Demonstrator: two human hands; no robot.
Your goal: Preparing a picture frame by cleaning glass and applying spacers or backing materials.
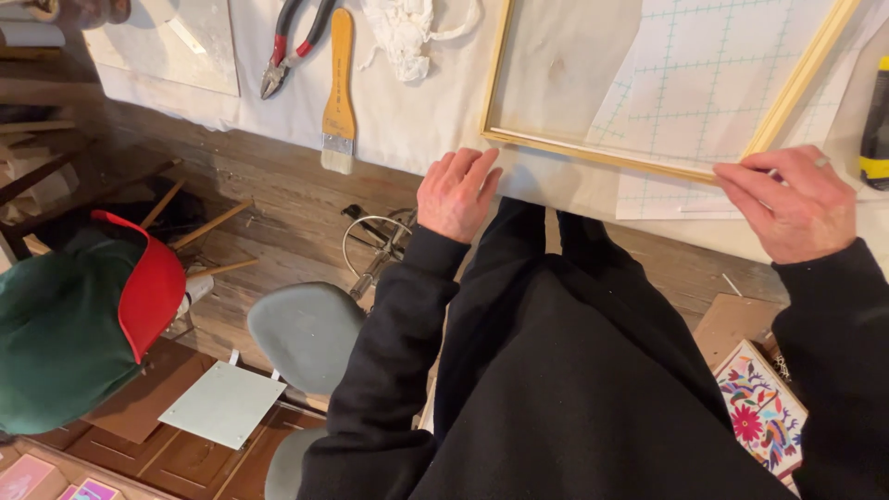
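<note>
**Both hands at the near rail of the frame**

We see the wooden frame (593, 153) in the upper right of the picture, its near rail running left to right. Our right hand (792, 204) pinches that rail at its right end. Our left hand (456, 193), fingers loosely spread and holding nothing, rests on the white cloth (407, 120) just left of the lower-left corner.

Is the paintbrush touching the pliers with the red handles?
Apart. The head view shows the paintbrush lying beside the red-handled pliers on the white cloth, with a strip of cloth showing between them all the way along.
</note>
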